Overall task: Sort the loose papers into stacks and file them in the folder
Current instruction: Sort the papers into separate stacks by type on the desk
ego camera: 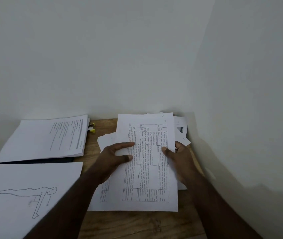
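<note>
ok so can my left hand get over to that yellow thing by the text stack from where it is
Probably yes. The left hand holds the table sheet, but bare wooden desk lies between it and the yellow object, which is partly tucked behind the text stack.

printed table sheet [147, 163] atop loose papers [106, 140]

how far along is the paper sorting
Done: two sorted piles sit at left, a white text-printed stack and a push-up line-drawing sheet. In hand: left hand and right hand grip the white table-printed sheet. Left: loose white papers underneath; no filing visible yet.
</note>
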